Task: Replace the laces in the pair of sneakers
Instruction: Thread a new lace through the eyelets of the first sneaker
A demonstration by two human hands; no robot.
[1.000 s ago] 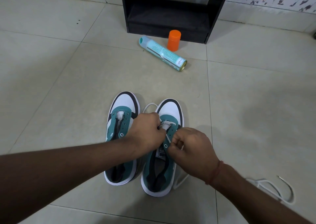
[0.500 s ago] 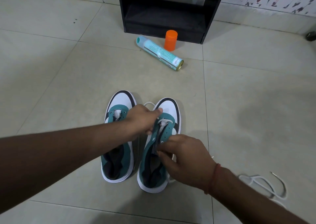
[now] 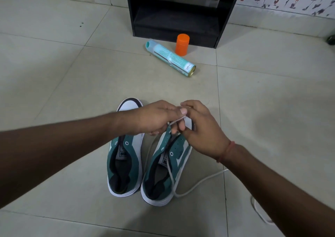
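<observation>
Two teal and white sneakers stand side by side on the tiled floor, toes pointing away from me. The left sneaker [image 3: 125, 166] has bare eyelets. Over the toe end of the right sneaker [image 3: 163, 173], my left hand [image 3: 154, 118] and my right hand [image 3: 201, 128] meet and pinch a white lace [image 3: 197, 183]. That lace runs down across the shoe's tongue, loops past the heel and trails right along the floor. The right shoe's front eyelets are hidden by my fingers.
A second white lace [image 3: 259, 212] lies on the floor at the lower right, partly under my right forearm. Farther off, a teal spray can [image 3: 170, 58] lies on its side beside an upright orange cap [image 3: 182, 44], in front of a black cabinet [image 3: 181, 10].
Both hands rose from the right sneaker's eyelets and came together above its toe, drawing the lace up. The lace's free end now trails out to the right on the floor.
</observation>
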